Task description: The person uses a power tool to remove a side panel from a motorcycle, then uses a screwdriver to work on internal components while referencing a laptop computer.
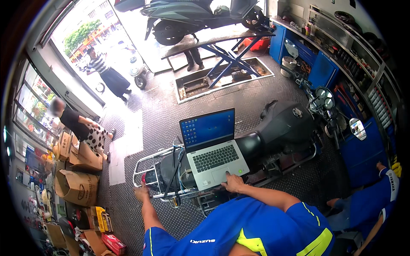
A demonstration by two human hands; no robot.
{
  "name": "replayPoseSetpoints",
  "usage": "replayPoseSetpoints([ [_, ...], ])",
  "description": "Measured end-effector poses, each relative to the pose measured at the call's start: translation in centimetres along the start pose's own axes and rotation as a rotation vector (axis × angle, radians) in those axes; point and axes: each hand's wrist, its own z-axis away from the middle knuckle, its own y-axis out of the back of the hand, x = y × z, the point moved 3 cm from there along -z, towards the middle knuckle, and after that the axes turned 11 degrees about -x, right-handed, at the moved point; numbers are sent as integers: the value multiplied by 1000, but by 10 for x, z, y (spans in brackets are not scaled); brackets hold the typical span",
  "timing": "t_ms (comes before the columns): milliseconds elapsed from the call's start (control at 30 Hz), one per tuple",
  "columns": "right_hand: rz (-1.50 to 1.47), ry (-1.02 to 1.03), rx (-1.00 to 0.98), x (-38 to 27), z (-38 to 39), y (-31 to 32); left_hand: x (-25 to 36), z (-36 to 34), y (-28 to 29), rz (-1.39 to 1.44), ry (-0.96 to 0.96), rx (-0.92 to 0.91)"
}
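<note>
A silver laptop (217,164) rests unfolded on the seat of a black motorcycle (277,123), its lit screen (208,130) showing a blue desktop with icons. My right hand (234,182) lies at the laptop's front edge, a finger stretched onto the touchpad, and holds nothing. At the rear of the motorcycle my left hand (142,193) is closed round the end tube of the metal luggage rack (147,164); part of its fingers is hard to make out. Black straps (173,170) and thin cables run over the rack beside the laptop.
A scooter (200,19) stands on a raised scissor lift (230,64) over a floor pit. Blue cabinets (322,70) line the right side. A co-worker in blue (367,205) is close on my right. Cardboard boxes (77,187) stand left; two people are farther off.
</note>
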Motion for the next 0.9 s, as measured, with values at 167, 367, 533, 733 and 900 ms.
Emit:
replayPoseSetpoints([
  [167,3,1,-5,-1,0,-1,1,1,1,-8,3,1],
  [367,-22,3,9,-2,1,1,0,0,-1,-9,-3,9],
  [533,-33,3,4,-4,3,3,2,-1,0,-6,13,-13],
  [733,-28,10,17,-4,1,4,1,-1,-1,10,0,4],
  [900,-7,8,39,-5,-1,3,0,-2,0,9,-5,15],
])
